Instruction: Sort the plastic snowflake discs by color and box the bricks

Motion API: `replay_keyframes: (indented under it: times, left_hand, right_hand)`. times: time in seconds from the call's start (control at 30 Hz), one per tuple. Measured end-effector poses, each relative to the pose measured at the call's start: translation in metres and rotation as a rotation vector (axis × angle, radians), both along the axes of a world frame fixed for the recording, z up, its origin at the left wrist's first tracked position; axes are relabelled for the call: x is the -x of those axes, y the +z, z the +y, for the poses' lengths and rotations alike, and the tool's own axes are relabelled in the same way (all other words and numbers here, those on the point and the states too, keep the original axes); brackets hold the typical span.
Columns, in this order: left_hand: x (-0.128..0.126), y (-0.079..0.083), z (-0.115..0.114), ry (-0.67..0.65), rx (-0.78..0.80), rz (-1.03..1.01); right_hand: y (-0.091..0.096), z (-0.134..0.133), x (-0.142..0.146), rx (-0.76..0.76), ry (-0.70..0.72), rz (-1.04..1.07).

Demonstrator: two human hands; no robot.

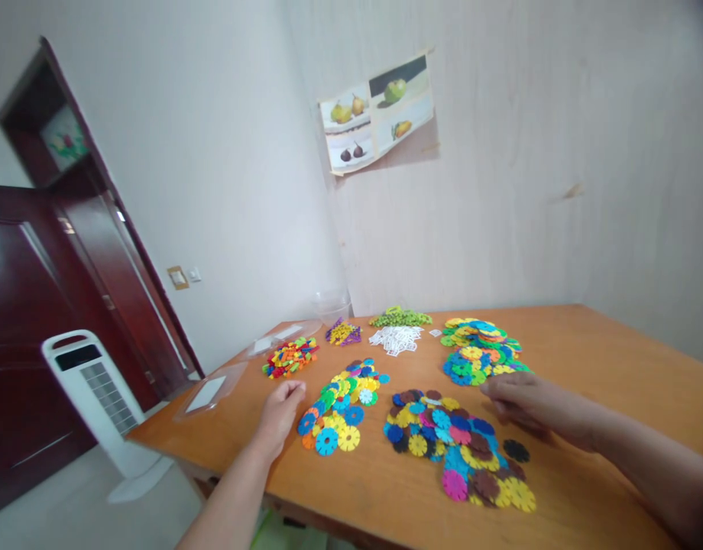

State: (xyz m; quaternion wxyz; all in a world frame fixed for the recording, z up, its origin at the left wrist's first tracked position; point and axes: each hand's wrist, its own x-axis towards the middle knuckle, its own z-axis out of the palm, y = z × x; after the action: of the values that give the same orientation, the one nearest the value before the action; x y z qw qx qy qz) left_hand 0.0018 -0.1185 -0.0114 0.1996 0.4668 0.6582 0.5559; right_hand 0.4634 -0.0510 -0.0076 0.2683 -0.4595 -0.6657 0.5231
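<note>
Wooden tabletop [615,359] in a white-walled corner. Your left hand [280,416] sat near the front left edge with its fingers curled under, right against the bright disc pile [343,401]. Couldn't tell if it pinched one. Your right hand [517,401] lay flat, fingers stretched out and holding nothing, at the far side of the darker disc pile [455,451] by the front edge. Just behind it was a green-blue pile [481,351], with white pieces [396,338] further back.

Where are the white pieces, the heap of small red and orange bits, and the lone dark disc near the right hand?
white pieces [396,339]: head view, middle of the heap.
red and orange bits [290,357]: head view, middle of the heap.
lone dark disc [516,451]: head view, its centre.
</note>
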Motion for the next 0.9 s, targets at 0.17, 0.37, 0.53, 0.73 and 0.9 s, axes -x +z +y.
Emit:
replay_keyframes:
  times: [0.17, 0.37, 0.53, 0.73, 0.9]
  left_hand:
    - [-0.006, -0.003, -0.005, 0.001, -0.006, 0.050]
    - [-0.008, -0.001, -0.005, -0.022, 0.015, 0.070]
    - [-0.017, 0.002, -0.007, -0.162, 0.066, 0.042]
    - [-0.016, -0.001, -0.007, -0.152, 0.073, 0.043]
    - [-0.012, -0.005, -0.005, -0.121, 0.030, 0.066]
  right_hand:
    - [0.000, -0.002, -0.001, -0.001, -0.006, 0.007]
    - [-0.001, 0.001, 0.001, -0.009, 0.012, -0.024]
    - [-0.005, 0.005, -0.002, -0.023, 0.002, -0.079]
    - [-0.006, 0.007, -0.003, -0.019, -0.003, -0.018]
    - [-0.006, 0.009, -0.004, 0.015, 0.001, 0.037]
